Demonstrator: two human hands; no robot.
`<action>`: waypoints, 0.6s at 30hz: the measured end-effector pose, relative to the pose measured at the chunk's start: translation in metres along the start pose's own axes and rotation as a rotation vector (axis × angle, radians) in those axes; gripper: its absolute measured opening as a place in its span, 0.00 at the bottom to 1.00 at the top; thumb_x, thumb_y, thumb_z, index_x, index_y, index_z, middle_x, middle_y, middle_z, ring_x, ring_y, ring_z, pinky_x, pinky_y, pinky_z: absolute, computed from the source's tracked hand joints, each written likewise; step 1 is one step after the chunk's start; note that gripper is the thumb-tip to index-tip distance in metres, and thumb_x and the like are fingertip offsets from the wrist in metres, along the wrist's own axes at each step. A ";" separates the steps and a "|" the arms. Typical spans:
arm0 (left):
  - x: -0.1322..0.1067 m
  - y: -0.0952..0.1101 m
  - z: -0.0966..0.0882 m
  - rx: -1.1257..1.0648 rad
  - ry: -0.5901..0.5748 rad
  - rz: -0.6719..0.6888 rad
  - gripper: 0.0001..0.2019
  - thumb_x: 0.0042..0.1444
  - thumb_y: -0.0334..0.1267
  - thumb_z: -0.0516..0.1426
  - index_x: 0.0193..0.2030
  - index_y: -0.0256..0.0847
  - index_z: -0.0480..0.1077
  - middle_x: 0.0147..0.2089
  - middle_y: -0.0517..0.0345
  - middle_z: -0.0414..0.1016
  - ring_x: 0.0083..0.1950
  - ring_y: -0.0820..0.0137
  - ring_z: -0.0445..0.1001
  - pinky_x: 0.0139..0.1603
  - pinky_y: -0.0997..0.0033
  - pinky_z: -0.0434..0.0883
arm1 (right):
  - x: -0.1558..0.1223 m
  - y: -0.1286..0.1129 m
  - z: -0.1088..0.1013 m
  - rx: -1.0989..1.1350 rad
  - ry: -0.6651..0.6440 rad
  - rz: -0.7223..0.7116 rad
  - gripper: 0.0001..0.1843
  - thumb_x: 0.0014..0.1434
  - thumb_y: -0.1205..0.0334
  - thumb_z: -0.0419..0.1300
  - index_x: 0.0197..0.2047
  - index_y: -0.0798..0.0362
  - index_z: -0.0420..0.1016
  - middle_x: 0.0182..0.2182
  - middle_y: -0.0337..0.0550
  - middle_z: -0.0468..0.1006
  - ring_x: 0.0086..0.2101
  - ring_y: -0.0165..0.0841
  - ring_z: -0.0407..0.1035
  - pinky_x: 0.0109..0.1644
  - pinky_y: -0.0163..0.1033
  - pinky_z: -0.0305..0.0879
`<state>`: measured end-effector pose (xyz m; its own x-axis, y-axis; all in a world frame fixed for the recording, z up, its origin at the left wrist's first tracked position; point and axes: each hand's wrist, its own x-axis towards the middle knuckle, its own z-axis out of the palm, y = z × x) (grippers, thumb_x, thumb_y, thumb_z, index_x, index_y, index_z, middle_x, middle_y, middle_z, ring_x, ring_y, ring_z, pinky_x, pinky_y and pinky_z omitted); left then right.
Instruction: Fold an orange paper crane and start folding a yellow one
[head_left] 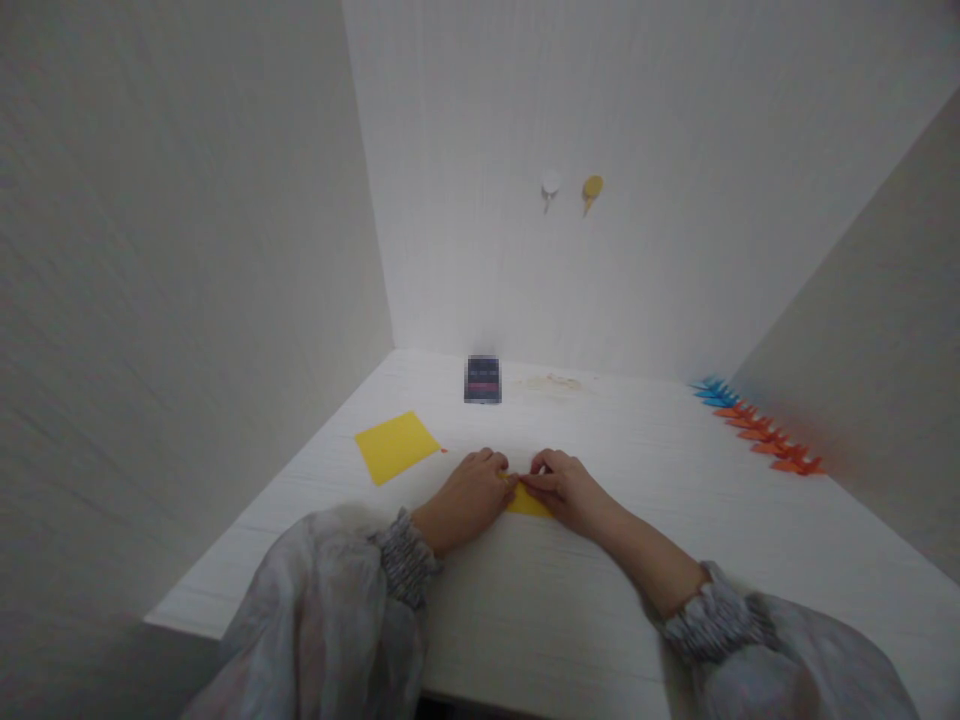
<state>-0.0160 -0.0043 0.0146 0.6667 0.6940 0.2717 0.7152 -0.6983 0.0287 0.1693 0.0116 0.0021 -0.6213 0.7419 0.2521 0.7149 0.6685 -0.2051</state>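
Observation:
A small piece of yellow paper (529,502) lies on the white table between my hands, partly covered by them. My left hand (474,492) has its fingers closed on the paper's left side. From the right, my right hand (568,487) pinches the paper's upper edge with thumb and forefinger, close to the left fingertips. The fold under my fingers is too hidden to make out. Left of my hands rests a flat yellow paper sheet (397,447), with a tiny orange scrap (444,450) at its right corner.
Folded paper figures stand in a row along the right wall, blue ones (716,391) behind orange ones (772,440). A dark, blurred-out device (482,380) sits at the back. White (550,184) and yellow hooks (592,188) are on the back wall. Walls enclose the table (637,420).

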 end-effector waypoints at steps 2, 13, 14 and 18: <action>-0.001 0.000 -0.002 -0.006 -0.012 -0.010 0.15 0.59 0.38 0.43 0.41 0.39 0.69 0.40 0.50 0.66 0.43 0.67 0.62 0.43 0.65 0.62 | -0.001 -0.001 -0.002 -0.003 -0.010 -0.003 0.13 0.57 0.60 0.50 0.40 0.44 0.74 0.35 0.45 0.69 0.34 0.33 0.62 0.37 0.38 0.56; -0.002 -0.001 -0.009 -0.018 -0.054 -0.064 0.13 0.56 0.40 0.47 0.42 0.43 0.69 0.43 0.51 0.65 0.45 0.65 0.61 0.44 0.63 0.60 | -0.006 0.001 -0.011 -0.031 -0.027 -0.012 0.13 0.58 0.57 0.50 0.43 0.41 0.72 0.38 0.45 0.68 0.36 0.35 0.62 0.38 0.40 0.56; -0.002 -0.001 -0.008 -0.012 -0.052 -0.065 0.13 0.56 0.40 0.47 0.42 0.43 0.69 0.43 0.51 0.65 0.45 0.65 0.61 0.44 0.63 0.59 | -0.007 0.001 -0.012 -0.033 -0.026 -0.012 0.13 0.58 0.57 0.50 0.43 0.41 0.72 0.39 0.45 0.69 0.37 0.35 0.62 0.38 0.40 0.56; -0.003 -0.001 -0.007 -0.009 -0.056 -0.066 0.12 0.56 0.40 0.47 0.42 0.43 0.69 0.43 0.51 0.65 0.45 0.65 0.61 0.44 0.63 0.59 | -0.012 0.006 -0.015 -0.035 -0.027 -0.008 0.13 0.58 0.57 0.49 0.42 0.42 0.73 0.40 0.45 0.69 0.37 0.35 0.62 0.38 0.40 0.56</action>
<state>-0.0201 -0.0068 0.0201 0.6291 0.7471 0.2145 0.7562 -0.6522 0.0536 0.1860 0.0061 0.0118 -0.6353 0.7380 0.2275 0.7203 0.6725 -0.1703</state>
